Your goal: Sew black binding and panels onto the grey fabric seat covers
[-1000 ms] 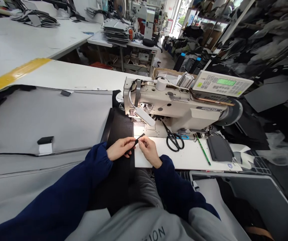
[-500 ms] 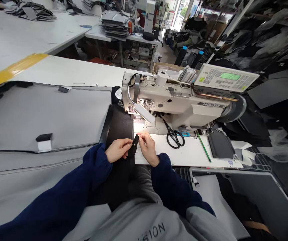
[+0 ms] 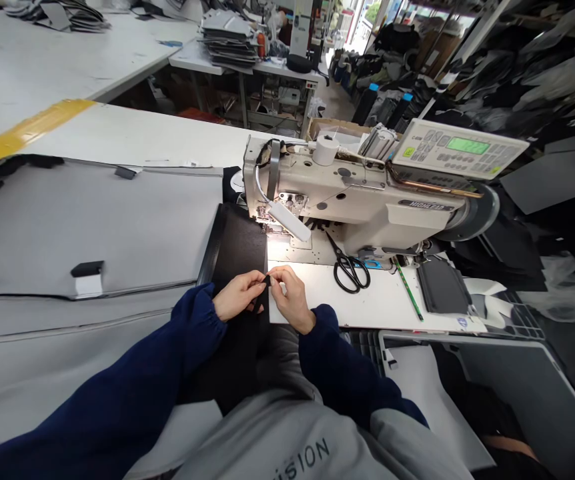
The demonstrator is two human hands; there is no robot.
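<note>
My left hand (image 3: 240,295) and my right hand (image 3: 290,297) meet in front of the sewing machine (image 3: 357,193), both pinching a small black fabric strip (image 3: 266,281). Most of the strip is hidden by the fingers. Beneath the hands a black panel edge (image 3: 240,247) runs up toward the lit needle area. It joins a large grey fabric panel (image 3: 142,227) spread out on the left, which carries small black-and-white tabs (image 3: 88,279). Black-handled scissors (image 3: 350,272) lie to the right of my right hand, blades pointing at the machine bed.
A green pencil (image 3: 409,291) and a dark grey padded piece (image 3: 442,287) lie at the table's right. Below is a grey bin (image 3: 527,387) holding fabric pieces. The control panel (image 3: 460,150) sits atop the machine. Stacked cut pieces (image 3: 227,40) stand on a table behind.
My right hand has moved slightly left, closer to my left hand. The black strip, earlier standing up between the fingers, is now mostly covered by them. The view has shifted a little.
</note>
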